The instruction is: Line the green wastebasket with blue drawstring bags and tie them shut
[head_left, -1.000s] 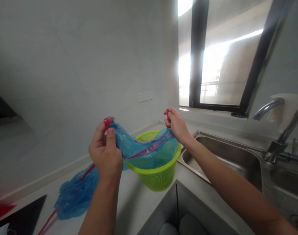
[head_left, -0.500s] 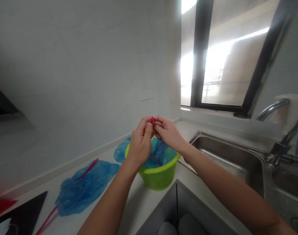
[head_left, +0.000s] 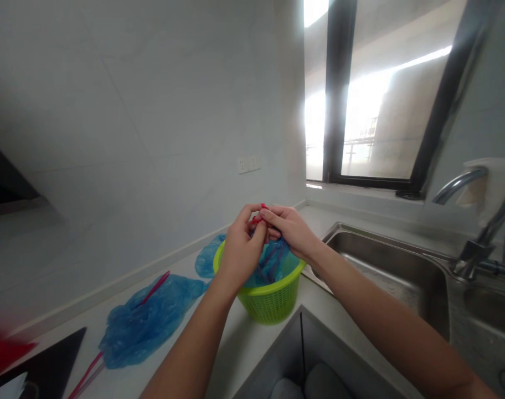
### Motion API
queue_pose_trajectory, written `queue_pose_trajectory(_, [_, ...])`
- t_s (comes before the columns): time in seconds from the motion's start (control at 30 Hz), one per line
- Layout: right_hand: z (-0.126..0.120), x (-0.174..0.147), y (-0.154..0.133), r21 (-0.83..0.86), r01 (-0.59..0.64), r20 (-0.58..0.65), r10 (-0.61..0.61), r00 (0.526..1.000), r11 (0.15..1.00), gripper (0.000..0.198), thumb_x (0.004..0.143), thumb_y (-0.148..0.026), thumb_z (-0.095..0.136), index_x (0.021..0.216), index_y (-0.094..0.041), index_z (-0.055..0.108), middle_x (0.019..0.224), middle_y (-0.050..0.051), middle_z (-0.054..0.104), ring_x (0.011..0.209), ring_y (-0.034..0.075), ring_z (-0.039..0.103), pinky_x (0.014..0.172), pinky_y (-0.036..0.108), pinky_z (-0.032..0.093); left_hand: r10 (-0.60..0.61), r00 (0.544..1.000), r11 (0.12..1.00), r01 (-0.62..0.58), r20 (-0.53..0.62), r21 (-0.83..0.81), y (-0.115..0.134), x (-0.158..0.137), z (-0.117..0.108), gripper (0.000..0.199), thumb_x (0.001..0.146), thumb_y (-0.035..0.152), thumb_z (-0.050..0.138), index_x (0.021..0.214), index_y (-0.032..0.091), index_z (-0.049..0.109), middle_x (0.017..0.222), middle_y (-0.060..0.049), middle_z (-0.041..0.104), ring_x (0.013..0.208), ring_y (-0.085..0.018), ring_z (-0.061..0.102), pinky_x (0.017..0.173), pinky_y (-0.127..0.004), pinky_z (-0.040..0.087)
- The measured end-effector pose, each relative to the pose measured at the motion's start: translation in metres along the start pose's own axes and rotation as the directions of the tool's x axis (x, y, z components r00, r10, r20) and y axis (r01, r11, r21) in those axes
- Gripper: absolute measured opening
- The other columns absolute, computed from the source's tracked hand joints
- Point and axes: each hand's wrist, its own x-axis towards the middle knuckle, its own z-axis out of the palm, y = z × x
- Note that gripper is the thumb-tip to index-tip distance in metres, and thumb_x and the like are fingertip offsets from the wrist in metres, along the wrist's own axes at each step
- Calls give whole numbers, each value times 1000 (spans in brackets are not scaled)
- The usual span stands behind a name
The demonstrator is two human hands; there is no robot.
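Note:
My left hand point(head_left: 243, 249) and my right hand point(head_left: 294, 230) meet above a yellow-green plastic basket point(head_left: 271, 303). Both are closed, fingers pinched around a red drawstring point(head_left: 257, 219). Beneath them, inside the basket, lies a crumpled translucent blue plastic bag point(head_left: 271, 265); its upper part reaches up to my fingers. How the drawstring runs between the fingertips is partly hidden. To the left, another blue plastic bag point(head_left: 147, 324) with red drawstrings is spread on the counter. More blue plastic point(head_left: 209, 257) shows behind the basket's left side.
A stainless steel sink point(head_left: 385, 266) with a faucet point(head_left: 464, 183) is at the right. A dark cooktop point(head_left: 57, 363) lies at lower left, near a blurred red item point(head_left: 5, 352). Below the counter edge, a grey cabinet front point(head_left: 269, 371) shows. A wall socket point(head_left: 248, 164) is behind.
My hands have come slightly down and to the right over the basket. The fingers have shifted on the red drawstring, with the right thumb now lying across it. The view has moved slightly.

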Motion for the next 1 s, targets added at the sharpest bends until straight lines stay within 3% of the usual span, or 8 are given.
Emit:
queue_pose_trajectory(0.13, [1, 0, 3, -66, -2, -46, -1, 999, 998, 37, 82, -51, 74, 78, -14, 70, 48, -5, 50, 42, 9, 42, 42, 24, 37, 20, 1000, 999, -21, -20, -47, -9, -3, 2, 28, 93, 44, 60, 109, 25, 48, 65, 4, 60, 47, -11, 51, 44, -21, 34])
queue_pose_trajectory(0.3, [3, 0, 0, -51, 32, -63, -35, 997, 998, 36, 81, -50, 76, 80, -14, 69, 51, -6, 49, 42, 7, 42, 42, 23, 36, 34, 997, 998, -38, -65, -59, -15, -4, 1, 35, 91, 40, 64, 116, 25, 44, 79, 2, 68, 59, -12, 59, 55, -22, 45])
queue_pose_trajectory(0.37, [3, 1, -1, -47, 21, -80, -25, 997, 999, 38, 79, -50, 77, 79, -14, 67, 54, -6, 49, 42, 5, 39, 40, 20, 31, 58, 993, 998, -58, -100, 5, -16, -3, 0, 34, 90, 39, 65, 117, 22, 52, 90, -3, 70, 71, -14, 64, 65, -25, 50])
queue_pose_trajectory(0.5, [2, 4, 1, -14, -17, -104, 15, 995, 1000, 40, 76, -49, 79, 80, -15, 58, 56, -7, 51, 41, 3, 37, 40, 18, 26, 134, 973, 982, -105, -186, 158, -17, -2, -2, 21, 88, 37, 68, 99, 19, 64, 98, -7, 70, 90, -18, 67, 77, -27, 52])
queue_pose_trajectory(0.63, [0, 12, 7, 6, -30, -136, 30, 990, 1000, 48, 74, -47, 81, 98, -21, 49, 51, -11, 53, 38, 5, 37, 39, 16, 26, 208, 963, 959, -165, -174, 230, -14, -2, -4, 12, 87, 31, 68, 89, 20, 63, 94, -4, 69, 90, -17, 66, 80, -27, 51])
queue_pose_trajectory(0.77, [-1, 19, 11, -44, -45, -121, 39, 992, 998, 50, 73, -49, 80, 94, -23, 43, 45, -15, 45, 36, 4, 32, 39, 16, 22, 190, 978, 952, -162, -85, 259, -13, 2, -11, 14, 86, 30, 66, 83, 20, 57, 85, -2, 66, 79, -16, 64, 77, -27, 49])
queue_pose_trajectory(0.9, [-1, 19, 9, -62, -58, -22, 57, 998, 996, 38, 80, -46, 72, 87, -23, 43, 46, -14, 42, 39, 5, 31, 42, 17, 23, 259, 961, 882, -195, -98, 429, -15, 11, -19, 10, 88, 27, 62, 84, 20, 56, 78, 0, 61, 70, -14, 57, 68, -25, 43])
queue_pose_trajectory(1.0, [-4, 13, 1, -185, -26, -7, 25, 1000, 982, 20, 81, -28, 64, 86, -22, 45, 55, -10, 52, 47, 7, 42, 49, 19, 31, 303, 949, 823, -213, -90, 527, -18, 17, -26, 12, 88, 24, 60, 99, 20, 64, 86, -3, 67, 77, -16, 62, 74, -28, 45])
